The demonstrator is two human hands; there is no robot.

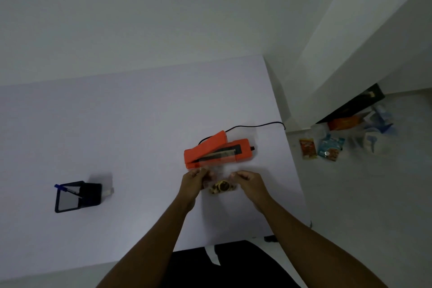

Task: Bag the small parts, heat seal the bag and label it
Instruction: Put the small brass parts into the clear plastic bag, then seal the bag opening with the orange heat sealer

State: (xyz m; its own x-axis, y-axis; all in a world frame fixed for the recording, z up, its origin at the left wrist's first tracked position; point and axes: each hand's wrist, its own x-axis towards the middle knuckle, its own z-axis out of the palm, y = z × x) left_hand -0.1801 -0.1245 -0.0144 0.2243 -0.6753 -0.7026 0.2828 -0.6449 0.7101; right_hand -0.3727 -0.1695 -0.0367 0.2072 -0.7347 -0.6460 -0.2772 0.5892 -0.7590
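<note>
A clear plastic bag [219, 172] lies on the white table [117, 124], with a heap of small brass-coloured parts [221, 187] in its near end. My left hand [192, 181] pinches the bag's left edge and my right hand [249, 181] pinches its right edge. The bag's far end rests over the sealing strip of an orange heat sealer [217, 151], whose arm stands raised. The sealer's black cord [254, 125] runs off the table's right edge.
A black pen holder [78, 196] with a blue pen [67, 190] stands at the table's left. On the floor to the right lie snack packets [308, 148], an orange box [343, 123] and crumpled plastic bags [378, 121]. A white paper strip [212, 255] hangs at the near edge.
</note>
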